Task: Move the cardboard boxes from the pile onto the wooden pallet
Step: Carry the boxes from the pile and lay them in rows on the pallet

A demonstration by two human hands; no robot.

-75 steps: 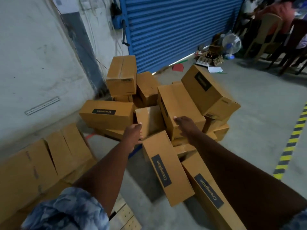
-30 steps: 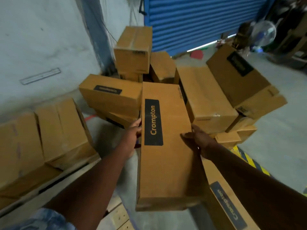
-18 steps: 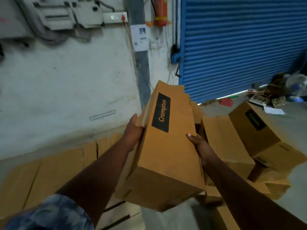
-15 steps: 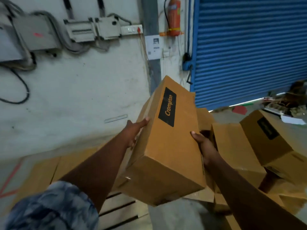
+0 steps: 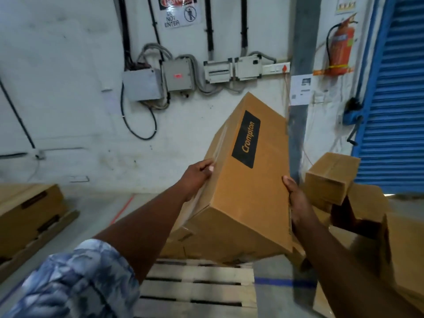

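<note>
I hold a long brown cardboard box (image 5: 247, 180) with a black "Crompton" label in the air, tilted with its far end up. My left hand (image 5: 198, 175) grips its left side and my right hand (image 5: 296, 200) presses its right side. Below the box lies the wooden pallet (image 5: 199, 285), its pale slats showing at the bottom centre. Other boxes of the pile (image 5: 330, 180) sit to the right, partly hidden by my right arm.
Another pallet with boxes (image 5: 25, 210) stands at the left. A white wall with electrical boxes (image 5: 176, 76) and cables faces me. A red fire extinguisher (image 5: 340, 49) hangs beside the blue roller shutter (image 5: 399, 92). Blue tape marks the grey floor.
I lifted the box out of the pile and swung it left, away from the shutter. The view has turned towards the wall and the pallet now lies beneath the box.
</note>
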